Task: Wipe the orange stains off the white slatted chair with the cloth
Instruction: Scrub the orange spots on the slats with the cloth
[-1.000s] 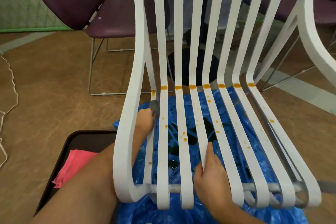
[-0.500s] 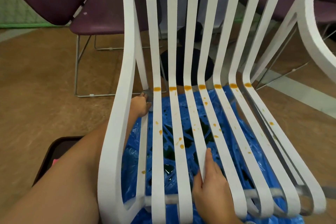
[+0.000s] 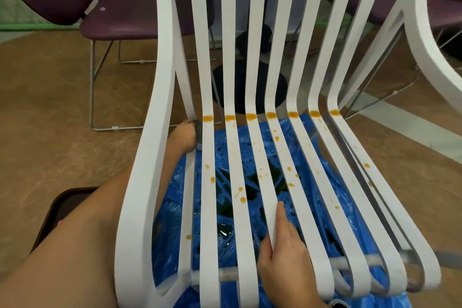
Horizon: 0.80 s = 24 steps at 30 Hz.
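Observation:
The white slatted chair (image 3: 207, 207) fills the view. A row of orange stains (image 3: 271, 115) crosses the slats at the bend between seat and back, and smaller orange drops (image 3: 242, 199) dot the seat slats. My left hand (image 3: 185, 137) reaches in between the side frame and the leftmost thin slat. It presses a small grey cloth (image 3: 199, 130) against that slat just below the bend. My right hand (image 3: 285, 257) is at the front of the seat, fingers curled around a middle slat.
A blue plastic sheet (image 3: 171, 220) with dark wet patches lies under the seat. Purple chairs (image 3: 125, 15) with metal legs stand behind on the brown floor. A dark tray (image 3: 57, 210) shows at lower left, with a sliver of pink cloth (image 3: 59, 223) in it.
My left hand has slid with the cloth up the leftmost slat to the bend. The view has shifted, so the tray and pink cloth are mostly hidden. My right hand has stayed put.

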Tool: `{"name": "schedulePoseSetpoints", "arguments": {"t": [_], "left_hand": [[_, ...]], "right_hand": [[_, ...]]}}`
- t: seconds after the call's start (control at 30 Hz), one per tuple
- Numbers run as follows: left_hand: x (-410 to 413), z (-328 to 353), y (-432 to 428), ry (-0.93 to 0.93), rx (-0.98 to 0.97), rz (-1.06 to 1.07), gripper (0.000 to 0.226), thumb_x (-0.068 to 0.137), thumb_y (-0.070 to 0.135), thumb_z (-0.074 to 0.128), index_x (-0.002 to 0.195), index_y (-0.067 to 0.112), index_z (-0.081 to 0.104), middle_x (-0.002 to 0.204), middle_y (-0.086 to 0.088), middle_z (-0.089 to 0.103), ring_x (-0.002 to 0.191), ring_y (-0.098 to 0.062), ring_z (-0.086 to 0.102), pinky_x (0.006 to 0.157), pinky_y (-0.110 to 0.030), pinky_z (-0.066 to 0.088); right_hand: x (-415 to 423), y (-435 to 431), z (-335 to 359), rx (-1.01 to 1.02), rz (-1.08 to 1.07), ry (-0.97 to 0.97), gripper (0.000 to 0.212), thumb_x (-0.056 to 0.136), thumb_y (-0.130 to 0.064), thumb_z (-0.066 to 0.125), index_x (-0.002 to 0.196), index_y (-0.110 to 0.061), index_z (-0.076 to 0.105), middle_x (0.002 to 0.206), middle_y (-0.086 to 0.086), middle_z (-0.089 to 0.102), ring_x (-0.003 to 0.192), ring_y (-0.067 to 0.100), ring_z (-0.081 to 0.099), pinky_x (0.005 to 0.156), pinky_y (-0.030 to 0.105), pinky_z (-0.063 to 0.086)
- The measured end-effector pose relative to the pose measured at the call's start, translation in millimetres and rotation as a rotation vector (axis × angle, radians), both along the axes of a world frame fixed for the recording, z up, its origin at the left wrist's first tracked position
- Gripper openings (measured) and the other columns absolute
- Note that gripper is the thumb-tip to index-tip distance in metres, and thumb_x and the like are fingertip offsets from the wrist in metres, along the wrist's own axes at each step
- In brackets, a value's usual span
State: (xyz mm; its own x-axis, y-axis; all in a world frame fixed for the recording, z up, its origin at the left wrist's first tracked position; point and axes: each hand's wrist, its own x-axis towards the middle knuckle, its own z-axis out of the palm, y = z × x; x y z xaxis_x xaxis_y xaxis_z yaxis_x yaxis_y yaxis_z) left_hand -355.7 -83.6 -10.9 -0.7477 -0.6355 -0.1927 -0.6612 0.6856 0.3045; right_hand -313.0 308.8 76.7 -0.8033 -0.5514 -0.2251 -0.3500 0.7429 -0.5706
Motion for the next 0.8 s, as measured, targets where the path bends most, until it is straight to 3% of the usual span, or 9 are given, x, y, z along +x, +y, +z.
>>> {"name": "schedulePoseSetpoints", "arguments": {"t": [0.13,0.23,0.4,0.5,0.63,0.8], "left_hand": [[0,-3,3,-0.055,-0.009,-0.028,0.053,0.098,0.011,0.056,0.150,0.008,0.042,0.150,-0.015,0.043,0.134,-0.031,0.046,0.112,-0.039,0.039],[7,-5,8,-0.019,0.007,0.009,0.058,0.097,0.013,0.057,0.152,0.012,0.038,0.155,-0.014,0.037,0.130,-0.034,0.052,0.108,-0.042,0.045],[38,-1,37,0.068,0.033,-0.002,0.050,0.101,0.022,0.052,0.150,0.016,0.045,0.148,-0.013,0.047,0.124,-0.033,0.056,0.102,-0.038,0.045],[65,4,61,0.105,0.075,-0.038,0.048,0.100,0.014,0.052,0.148,0.011,0.048,0.146,-0.012,0.050,0.128,-0.031,0.051,0.104,-0.034,0.041],[103,14,97,0.078,0.141,-0.030,0.053,0.097,0.015,0.060,0.148,0.013,0.049,0.147,-0.008,0.050,0.132,-0.027,0.050,0.110,-0.035,0.037],[149,32,140,0.051,0.249,0.000,0.061,0.083,0.029,0.081,0.139,0.017,0.060,0.133,0.001,0.058,0.121,-0.019,0.058,0.106,-0.035,0.047]], "right_hand": [[-1,0,2,0.005,0.008,-0.014,0.077,0.102,-0.032,0.044,0.157,-0.030,-0.009,0.139,-0.009,0.046,0.105,0.006,0.057,0.093,0.019,0.044],[-1,1,3,0.000,0.010,-0.024,0.076,0.102,-0.030,0.043,0.158,-0.029,-0.008,0.130,-0.010,0.048,0.089,0.005,0.050,0.085,0.017,0.044],[-1,2,4,0.003,0.014,-0.026,0.074,0.103,-0.029,0.042,0.159,-0.026,-0.007,0.133,-0.006,0.048,0.089,0.007,0.048,0.083,0.019,0.045],[-1,1,7,0.001,0.029,-0.018,0.071,0.103,-0.027,0.041,0.160,-0.023,-0.003,0.135,-0.004,0.048,0.089,0.008,0.046,0.083,0.021,0.044],[0,1,6,-0.008,0.028,-0.030,0.071,0.102,-0.022,0.042,0.160,-0.021,0.000,0.132,-0.001,0.051,0.082,0.008,0.046,0.072,0.019,0.042],[0,2,3,-0.021,0.027,0.003,0.071,0.100,-0.019,0.043,0.159,-0.019,0.004,0.121,0.003,0.054,0.077,0.011,0.054,0.064,0.024,0.046]]}}
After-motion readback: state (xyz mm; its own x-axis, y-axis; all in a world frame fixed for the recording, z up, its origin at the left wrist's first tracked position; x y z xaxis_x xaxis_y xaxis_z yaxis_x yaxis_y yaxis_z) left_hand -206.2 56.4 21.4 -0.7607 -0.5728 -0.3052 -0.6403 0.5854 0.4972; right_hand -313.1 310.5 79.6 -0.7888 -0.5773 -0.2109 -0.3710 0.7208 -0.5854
